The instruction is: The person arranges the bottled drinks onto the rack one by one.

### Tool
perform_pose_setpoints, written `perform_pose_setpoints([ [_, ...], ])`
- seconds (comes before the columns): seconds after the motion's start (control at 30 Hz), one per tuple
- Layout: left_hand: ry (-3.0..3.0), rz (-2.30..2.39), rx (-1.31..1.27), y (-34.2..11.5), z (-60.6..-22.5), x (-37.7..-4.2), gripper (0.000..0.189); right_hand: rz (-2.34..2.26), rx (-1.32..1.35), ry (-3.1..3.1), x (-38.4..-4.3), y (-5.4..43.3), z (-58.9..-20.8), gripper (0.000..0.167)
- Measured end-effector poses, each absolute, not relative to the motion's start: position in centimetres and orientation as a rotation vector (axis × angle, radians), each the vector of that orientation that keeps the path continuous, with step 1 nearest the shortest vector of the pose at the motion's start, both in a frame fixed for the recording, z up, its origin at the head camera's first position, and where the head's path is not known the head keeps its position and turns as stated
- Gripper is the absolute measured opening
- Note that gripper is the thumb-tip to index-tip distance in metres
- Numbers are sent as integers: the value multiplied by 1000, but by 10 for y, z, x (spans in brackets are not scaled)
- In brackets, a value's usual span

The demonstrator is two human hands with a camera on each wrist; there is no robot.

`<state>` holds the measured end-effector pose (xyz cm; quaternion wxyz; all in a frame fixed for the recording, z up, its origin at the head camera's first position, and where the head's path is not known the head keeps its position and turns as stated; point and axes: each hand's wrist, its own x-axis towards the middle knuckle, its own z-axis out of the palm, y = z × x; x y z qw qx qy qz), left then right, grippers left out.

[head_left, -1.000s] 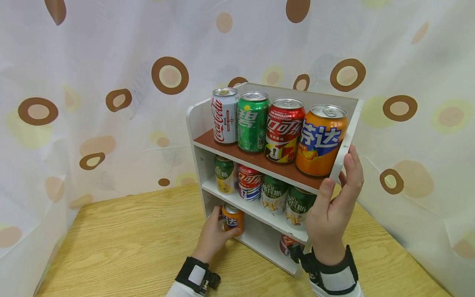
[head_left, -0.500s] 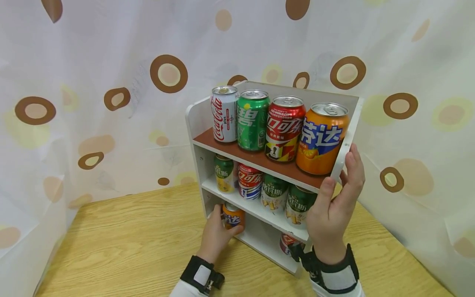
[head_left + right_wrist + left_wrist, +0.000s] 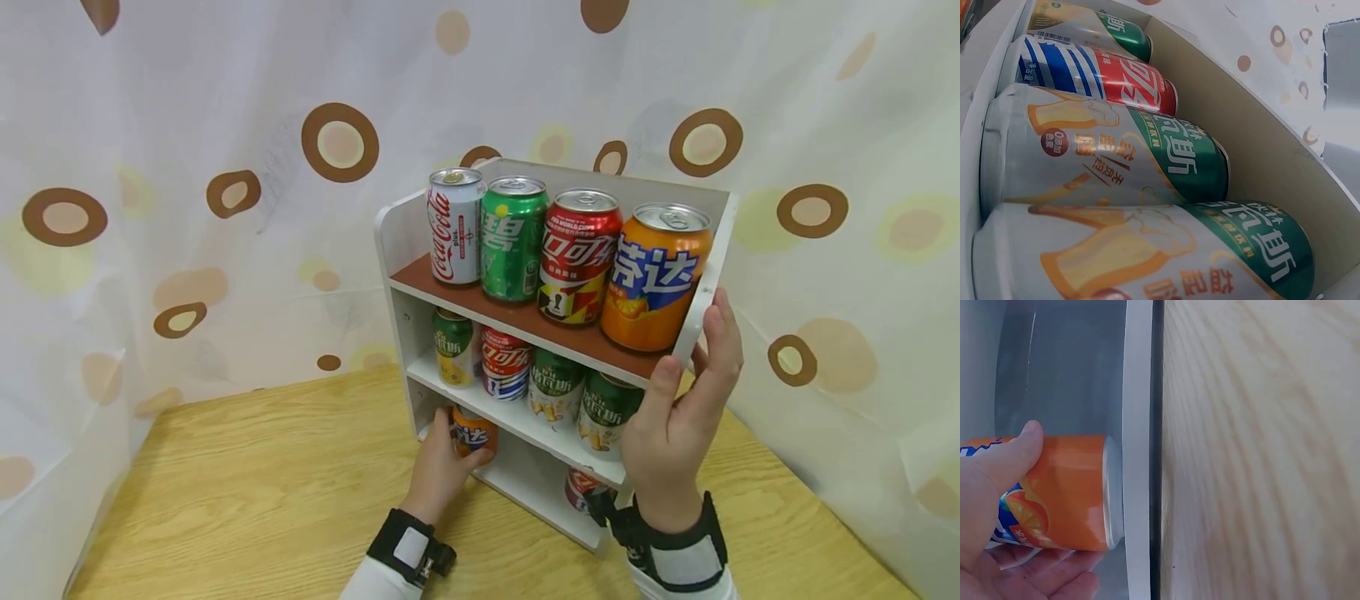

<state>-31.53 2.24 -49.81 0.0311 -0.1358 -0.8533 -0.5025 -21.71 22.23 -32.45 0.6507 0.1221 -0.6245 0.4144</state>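
My left hand [image 3: 442, 468] grips an orange Fanta can [image 3: 1072, 487] at the left end of the bottom shelf, thumb on one side and fingers on the other. In the left wrist view the can's base is right at the white shelf board [image 3: 1138, 456]. My right hand [image 3: 678, 417] rests against the right side panel of the white three-tier rack [image 3: 708, 292], thumb at the front edge and fingers along the outer side. A red can [image 3: 583, 490] stands at the right end of the bottom shelf, partly hidden by the right wrist strap.
The top shelf carries a white Coca-Cola can [image 3: 455, 229], a green can [image 3: 513, 242], a red can [image 3: 577, 258] and an orange Fanta can [image 3: 654, 279]. Green-and-white cans [image 3: 1110, 150] and a red, white and blue can [image 3: 1094, 75] fill the middle shelf. Wooden table [image 3: 262, 492] below.
My left hand and the orange Fanta can have shifted slightly deeper into the bottom shelf. The right hand stays at the rack's side; the head view has moved a little.
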Motion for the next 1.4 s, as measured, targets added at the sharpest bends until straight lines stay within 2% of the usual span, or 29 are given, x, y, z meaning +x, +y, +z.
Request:
perform_pose_setpoints([
  [0.2,-2642,-1526,-509,18,-497,-317,80,958,279,-1419,-218,222,-324,41],
  [0.4,-2651,-1481,-607,11,-498,-319,71,960,274,-1422,-217,221,-323,41],
  [0.67,-2682,-1411,-574,11,-499,-316,66,952,260,-1423,-218,221,-324,37],
  [1.23,-2702,-1374,-627,35,-498,-299,67,933,266,-1434,-216,223,-324,42],
  [1.4,-2701,-1410,-621,41,-499,-295,68,935,259,-1430,-216,221,-323,36],
])
